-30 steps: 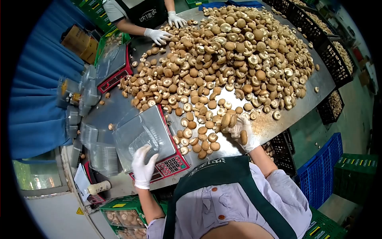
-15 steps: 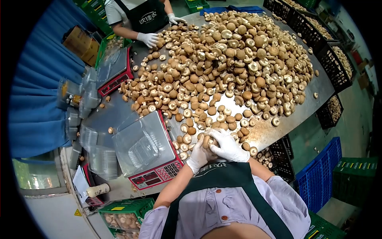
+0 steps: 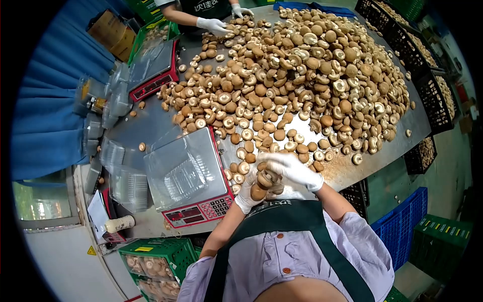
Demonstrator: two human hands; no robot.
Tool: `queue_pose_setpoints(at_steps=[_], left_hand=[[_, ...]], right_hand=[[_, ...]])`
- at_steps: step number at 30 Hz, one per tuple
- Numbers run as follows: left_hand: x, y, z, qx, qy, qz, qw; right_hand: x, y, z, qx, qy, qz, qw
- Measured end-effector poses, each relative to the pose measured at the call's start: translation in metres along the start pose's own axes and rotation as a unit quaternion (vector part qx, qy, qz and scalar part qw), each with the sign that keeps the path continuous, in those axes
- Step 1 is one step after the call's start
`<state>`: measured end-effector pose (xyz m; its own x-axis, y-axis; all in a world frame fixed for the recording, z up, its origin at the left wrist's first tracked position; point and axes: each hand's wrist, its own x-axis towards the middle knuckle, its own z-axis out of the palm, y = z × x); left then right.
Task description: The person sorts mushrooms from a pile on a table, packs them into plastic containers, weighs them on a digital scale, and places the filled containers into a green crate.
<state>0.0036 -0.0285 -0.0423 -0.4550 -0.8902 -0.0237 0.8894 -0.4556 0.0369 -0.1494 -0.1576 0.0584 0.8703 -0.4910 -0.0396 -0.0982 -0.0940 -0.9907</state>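
In the head view, my left hand (image 3: 246,195), in a white glove, is closed around several brown shiitake mushrooms (image 3: 260,187) close to my apron. My right hand (image 3: 294,170), gloved too, reaches over these mushrooms from the right with its fingers stretched out; its fingertips are partly blurred. Loose mushrooms (image 3: 250,146) lie on the metal table just beyond both hands. To the left stands a red-framed scale (image 3: 191,214) with a clear plastic tray (image 3: 186,173) on its platform.
A large mushroom heap (image 3: 322,65) covers the table's far side. Across from me, a co-worker's gloved hand (image 3: 214,25) touches its edge. A second scale (image 3: 153,83) and clear trays (image 3: 128,189) stand left. Black crates (image 3: 437,98) line the right, near a blue pallet (image 3: 402,221).
My right hand has lifted and its fingers have straightened over the mushrooms. More mushrooms show in my left hand. The view has shifted, and the co-worker's hands have moved slightly.
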Motion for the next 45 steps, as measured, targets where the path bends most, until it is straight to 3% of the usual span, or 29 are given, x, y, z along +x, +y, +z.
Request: queue_pose_setpoints(at_steps=[1, 2, 3, 4, 5, 7, 9, 10, 14, 16, 21, 23, 25, 27, 28, 29, 31, 33, 35, 37, 40, 42, 43, 45], left_hand=[[0.002, 0.002, 0.006, -0.002, 0.001, 0.004, 1.000], [0.002, 0.003, 0.013, 0.065, 0.074, 0.006, 0.995], [0.001, 0.004, 0.018, 0.131, 0.148, 0.008, 0.980], [-0.001, 0.005, -0.001, 0.067, 0.062, 0.006, 0.996], [0.000, 0.005, 0.004, 0.067, 0.063, 0.009, 0.996], [0.002, 0.004, 0.022, 0.079, 0.125, 0.030, 0.989], [0.003, 0.006, 0.027, 0.083, 0.128, 0.023, 0.988], [0.004, 0.007, 0.029, 0.109, 0.131, 0.027, 0.985], [0.001, 0.007, 0.025, 0.090, 0.154, 0.051, 0.983], [0.000, 0.008, 0.023, 0.043, 0.143, 0.062, 0.987], [0.006, 0.009, 0.025, 0.088, 0.164, 0.057, 0.981], [0.009, 0.009, 0.025, 0.117, 0.190, 0.041, 0.974], [0.011, 0.011, 0.027, 0.145, 0.150, 0.018, 0.978], [0.016, 0.010, 0.039, 0.186, 0.136, -0.009, 0.973], [0.016, 0.007, 0.034, 0.195, 0.146, 0.005, 0.970], [0.012, 0.004, 0.031, 0.196, 0.146, 0.004, 0.970], [0.007, 0.002, 0.034, 0.157, 0.150, 0.019, 0.976], [0.003, -0.001, 0.040, 0.149, 0.158, 0.035, 0.976], [-0.002, 0.003, 0.045, 0.162, 0.204, 0.008, 0.965], [-0.003, 0.007, 0.051, 0.162, 0.177, 0.017, 0.971], [-0.014, 0.016, 0.058, 0.126, 0.176, 0.077, 0.973], [-0.036, 0.027, 0.068, 0.224, 0.229, 0.176, 0.931], [-0.049, 0.037, 0.078, 0.264, 0.244, 0.209, 0.909], [-0.071, 0.058, 0.123, 0.306, 0.253, 0.292, 0.870]], right_hand=[[0.009, 0.006, -0.004, -0.013, 0.055, 0.029, 0.998], [0.025, 0.010, -0.017, -0.106, 0.086, 0.047, 0.989], [0.041, 0.013, -0.024, -0.101, 0.145, 0.086, 0.981], [0.060, 0.027, -0.034, -0.164, 0.208, 0.073, 0.961], [0.075, 0.028, -0.044, -0.216, 0.245, 0.048, 0.944], [0.106, 0.060, -0.061, -0.373, 0.268, 0.040, 0.887], [0.118, 0.073, -0.061, -0.439, 0.192, 0.066, 0.875], [0.123, 0.081, -0.055, -0.482, 0.204, 0.047, 0.851], [0.106, 0.097, -0.055, -0.319, 0.240, 0.079, 0.913], [0.085, 0.094, -0.057, -0.140, 0.241, 0.107, 0.954], [0.028, 0.054, -0.058, 0.154, 0.265, 0.074, 0.949], [0.007, 0.039, -0.053, 0.180, 0.234, 0.101, 0.950], [-0.006, 0.027, -0.031, 0.159, 0.225, 0.100, 0.956], [-0.016, 0.012, 0.000, 0.026, 0.193, 0.070, 0.978], [-0.020, 0.018, 0.011, -0.141, 0.165, 0.005, 0.976], [-0.026, 0.025, 0.021, -0.207, 0.137, 0.041, 0.968], [-0.030, 0.031, 0.028, -0.172, 0.153, 0.005, 0.973], [-0.033, 0.033, 0.026, -0.227, 0.156, -0.022, 0.961], [-0.036, 0.030, 0.020, -0.206, 0.137, -0.018, 0.969], [-0.037, 0.027, 0.015, -0.128, 0.122, -0.032, 0.984], [-0.040, 0.018, 0.009, -0.067, 0.151, 0.015, 0.986], [-0.042, 0.019, 0.001, -0.064, 0.182, 0.037, 0.981], [-0.043, 0.015, -0.003, 0.013, 0.198, 0.111, 0.974], [-0.048, 0.024, -0.013, -0.022, 0.230, 0.157, 0.960]])
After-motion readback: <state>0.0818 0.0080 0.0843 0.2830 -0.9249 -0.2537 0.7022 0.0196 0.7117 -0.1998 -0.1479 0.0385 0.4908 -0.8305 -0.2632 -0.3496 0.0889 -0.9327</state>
